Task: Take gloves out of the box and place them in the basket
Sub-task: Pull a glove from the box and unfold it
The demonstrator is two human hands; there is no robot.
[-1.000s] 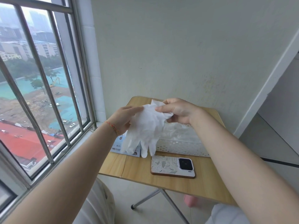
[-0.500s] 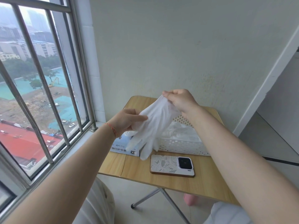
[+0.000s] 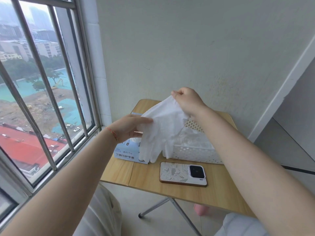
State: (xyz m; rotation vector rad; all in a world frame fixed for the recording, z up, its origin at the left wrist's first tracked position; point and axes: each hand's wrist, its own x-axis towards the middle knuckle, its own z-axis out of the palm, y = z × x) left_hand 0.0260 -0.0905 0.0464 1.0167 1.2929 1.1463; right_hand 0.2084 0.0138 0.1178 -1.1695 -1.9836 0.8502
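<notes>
A white glove [image 3: 160, 132] hangs stretched out above the small wooden table [image 3: 148, 178], fingers pointing down. My right hand [image 3: 187, 101] pinches its cuff at the top. My left hand [image 3: 129, 127] holds the glove's left edge between thumb and fingers. Below the left hand sits the light blue glove box [image 3: 126, 153], partly hidden by the glove. The white perforated basket [image 3: 194, 155] stands right of the box, with several pale gloves inside; my right forearm crosses over it.
A phone in a patterned case [image 3: 183, 173] lies camera-up on the table in front of the basket. A barred window [image 3: 46, 99] runs along the left, a plain wall stands behind, and the table's metal legs [image 3: 172, 206] show below.
My right hand has risen a little with the cuff, pulling the glove straighter and more spread. My left hand stayed at its edge.
</notes>
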